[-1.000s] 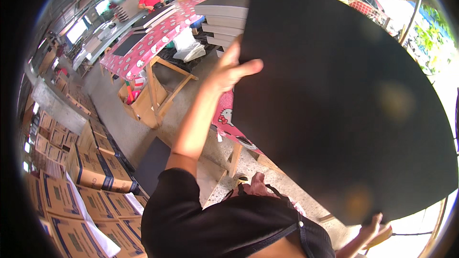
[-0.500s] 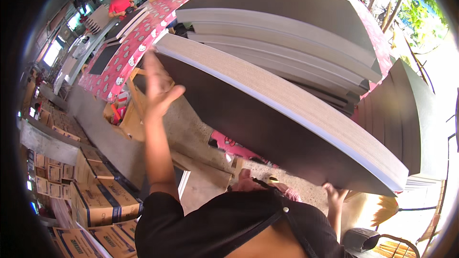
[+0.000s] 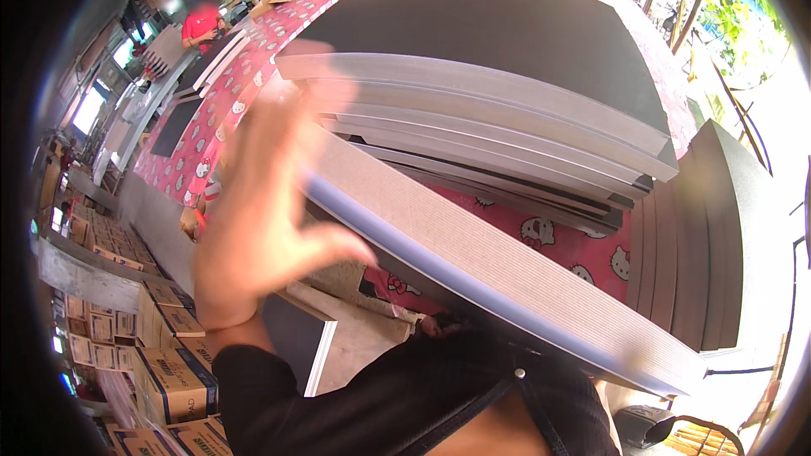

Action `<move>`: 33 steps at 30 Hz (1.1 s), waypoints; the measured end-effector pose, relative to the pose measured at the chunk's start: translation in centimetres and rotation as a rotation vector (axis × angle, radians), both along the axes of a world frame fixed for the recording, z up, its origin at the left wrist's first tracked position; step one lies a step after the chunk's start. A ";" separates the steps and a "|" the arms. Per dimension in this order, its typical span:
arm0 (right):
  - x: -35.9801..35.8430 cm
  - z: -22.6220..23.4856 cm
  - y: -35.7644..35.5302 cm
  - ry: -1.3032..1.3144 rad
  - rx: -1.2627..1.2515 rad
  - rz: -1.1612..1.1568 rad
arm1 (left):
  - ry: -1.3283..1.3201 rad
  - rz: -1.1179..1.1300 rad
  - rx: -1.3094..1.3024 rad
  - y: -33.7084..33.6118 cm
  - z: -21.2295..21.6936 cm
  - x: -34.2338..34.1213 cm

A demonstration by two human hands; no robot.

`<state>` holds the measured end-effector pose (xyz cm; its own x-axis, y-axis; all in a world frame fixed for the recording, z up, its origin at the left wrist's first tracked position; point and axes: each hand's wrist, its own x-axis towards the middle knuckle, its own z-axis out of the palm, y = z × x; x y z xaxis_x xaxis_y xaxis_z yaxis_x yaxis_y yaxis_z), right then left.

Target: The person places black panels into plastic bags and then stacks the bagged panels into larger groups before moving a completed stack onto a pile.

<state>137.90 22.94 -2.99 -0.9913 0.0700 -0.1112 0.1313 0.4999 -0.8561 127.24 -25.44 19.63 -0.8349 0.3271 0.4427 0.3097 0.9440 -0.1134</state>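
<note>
1. Here at the near edge of the pink cloth-covered surface (image 3: 557, 252), the thick stack of sheets (image 3: 507, 279) slants across, its pale, ribbed layers facing up; the upper end lies towards the left, the lower end reaches past the near edge on the right; whether the surface bears any of its weight, I cannot tell.

2. In comes the left grip (image 3: 262, 219), large and blurred at the stack's upper end; fingers outstretched, thumb spread wide, nothing clenched; whether the palm presses on the stack, the blur hides.

3. The right grip is out of sight, so I cannot tell its state.

4. Beyond, the dark-topped pile (image 3: 490, 29) fills the surface towards its far edge; by the right edge stand the dark upright blocks (image 3: 726, 236), just beside the slanting stack's low end.

5. The step in hand looks like steadying or turning this bulky stack at the near edge; the next move, I judge, calls for a flat palm at the upper end, firm support at the lower, and layers kept flush.
</note>
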 end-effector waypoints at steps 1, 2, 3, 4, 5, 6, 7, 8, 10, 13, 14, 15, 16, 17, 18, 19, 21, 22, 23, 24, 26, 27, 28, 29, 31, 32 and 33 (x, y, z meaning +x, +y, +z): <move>-0.2 1.4 2.0 -0.060 0.026 -0.071 | -0.228 -0.173 -0.075 2.1 1.0 0.7; -0.5 3.0 3.9 -0.099 0.040 -0.141 | -0.284 -0.351 -0.077 3.3 -0.1 0.4; -0.6 5.0 5.8 -0.118 0.046 -0.213 | -0.327 -0.538 -0.073 4.2 -1.2 0.3; -1.1 7.4 6.9 -0.114 0.048 -0.263 | -0.285 -0.517 -0.005 4.0 -1.7 0.0; -2.0 10.4 8.3 -0.098 0.053 -0.288 | -0.272 -0.561 0.027 3.4 -2.3 0.0; -2.1 12.7 8.6 -0.089 0.045 -0.318 | -0.260 -0.590 0.033 3.5 -2.3 -0.5; -2.8 15.8 8.4 -0.060 0.066 -0.284 | -0.244 -0.616 0.041 3.5 -2.1 -1.0; -4.0 18.4 7.5 -0.009 0.105 -0.204 | -0.173 -0.581 -0.014 4.1 -1.7 -1.0; -7.7 22.7 1.3 0.160 0.349 0.109 | -0.051 -0.489 -0.121 5.8 -0.8 -0.7; -14.3 27.0 -11.5 0.424 0.589 0.574 | -0.053 -0.451 0.055 5.1 -2.4 -0.8; -15.1 26.3 -13.9 0.353 0.499 0.665 | -0.014 -0.473 0.144 5.0 -2.9 -0.8; -15.9 26.5 -16.9 0.237 0.429 0.787 | 0.009 -0.495 0.170 5.2 -3.1 -0.9; -16.2 27.1 -19.2 0.061 0.410 0.747 | 0.030 -0.512 0.191 5.2 -3.2 -0.9; -16.6 27.4 -20.9 -0.115 0.379 0.719 | 0.044 -0.513 0.208 5.3 -3.3 -0.6; -17.1 27.3 -21.7 -0.185 0.338 0.744 | 0.028 -0.510 0.236 5.2 -3.4 -0.4; -17.5 27.2 -22.3 -0.248 0.288 0.772 | 0.012 -0.504 0.252 5.1 -3.3 0.0; -18.0 27.0 -22.7 -0.332 0.234 0.829 | -0.004 -0.487 0.284 5.0 -3.3 0.6; -18.2 26.8 -22.8 -0.358 0.233 0.862 | -0.005 -0.472 0.304 5.1 -3.4 1.0; -18.3 26.6 -22.9 -0.384 0.233 0.894 | -0.007 -0.459 0.324 5.1 -3.6 1.3; -18.5 26.4 -23.1 -0.417 0.204 0.907 | 0.003 -0.441 0.327 5.0 -3.8 1.5; -18.6 26.1 -23.2 -0.479 0.153 0.916 | -0.049 -0.417 0.336 4.9 -3.4 2.1; -18.7 25.9 -23.2 -0.490 0.139 0.929 | -0.076 -0.406 0.342 4.9 -3.3 2.3; -18.9 25.9 -23.4 -0.496 0.130 0.948 | -0.081 -0.401 0.343 4.8 -3.2 2.5; -19.0 25.8 -23.4 -0.502 0.121 0.966 | -0.087 -0.397 0.345 4.8 -3.1 2.6; -19.1 25.8 -23.4 -0.493 0.124 0.987 | -0.087 -0.388 0.354 4.8 -3.1 2.8; -19.1 25.8 -23.3 -0.488 0.127 0.997 | -0.081 -0.383 0.362 4.9 -3.3 2.9; -19.1 25.8 -23.3 -0.477 0.128 1.004 | -0.075 -0.378 0.369 5.0 -3.3 2.9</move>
<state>118.80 -0.33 22.77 -0.4621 -0.6999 -0.5446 -0.0802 0.6446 -0.7603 130.15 -20.49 16.28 -0.7222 0.4454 0.5291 0.6309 0.7378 0.2401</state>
